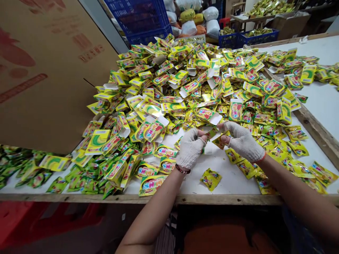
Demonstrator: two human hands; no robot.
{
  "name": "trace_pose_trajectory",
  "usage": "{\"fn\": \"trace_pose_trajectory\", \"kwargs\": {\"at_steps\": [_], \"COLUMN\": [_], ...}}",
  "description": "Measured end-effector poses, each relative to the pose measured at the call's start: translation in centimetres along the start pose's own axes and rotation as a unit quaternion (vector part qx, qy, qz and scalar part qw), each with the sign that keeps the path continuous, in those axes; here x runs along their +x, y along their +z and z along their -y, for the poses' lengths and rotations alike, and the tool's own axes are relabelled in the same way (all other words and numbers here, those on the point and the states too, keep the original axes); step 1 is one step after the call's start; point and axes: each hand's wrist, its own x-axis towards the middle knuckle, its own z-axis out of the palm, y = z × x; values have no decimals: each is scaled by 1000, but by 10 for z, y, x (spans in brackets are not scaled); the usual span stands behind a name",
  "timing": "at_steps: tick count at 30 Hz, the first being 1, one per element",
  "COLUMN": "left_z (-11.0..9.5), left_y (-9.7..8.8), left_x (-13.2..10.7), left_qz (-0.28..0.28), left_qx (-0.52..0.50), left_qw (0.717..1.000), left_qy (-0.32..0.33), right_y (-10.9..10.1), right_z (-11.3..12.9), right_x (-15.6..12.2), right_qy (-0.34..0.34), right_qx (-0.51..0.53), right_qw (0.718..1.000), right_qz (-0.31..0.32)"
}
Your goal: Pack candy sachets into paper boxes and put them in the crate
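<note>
My left hand (188,150), in a white fingerless glove, is closed with its fingertips on a small green candy packet (212,133). My right hand (244,141), gloved the same way, pinches a small yellow candy packet (220,140) close beside it. Between and below the hands, one yellow packet (211,179) lies alone on the white tabletop (196,190). Several flat printed boxes (152,184) rest left of my left wrist. Just beyond my fingers, a box with an open white flap (209,115) lies at the front of the heap.
A large heap of small yellow boxes (169,77) covers the table's middle. Green packets (87,178) lie left, yellow packets (296,165) right. A big carton (53,77) stands at left. A wooden strip (315,128) borders the right side; blue crates (140,17) stand behind.
</note>
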Motion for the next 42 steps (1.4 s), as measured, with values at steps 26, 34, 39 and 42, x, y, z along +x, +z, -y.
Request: {"fn": "trace_pose_trajectory", "kwargs": {"at_steps": [26, 34, 39, 42], "left_z": [-33, -30, -37, -34], "left_y": [-1, 1, 5, 4], "left_x": [43, 133, 94, 53], "left_qz": [164, 174, 99, 86], "left_qx": [142, 613, 613, 545], "left_qw": [965, 708, 721, 772], "left_qy": [149, 306, 307, 315], "right_y": [-21, -21, -21, -18], "right_z": [15, -4, -4, 2], "right_x": [3, 12, 9, 7], "right_qy": [143, 119, 87, 73], "right_qx": [116, 145, 167, 168], "right_qw": [981, 977, 971, 970], "right_qz": [69, -103, -149, -160]}}
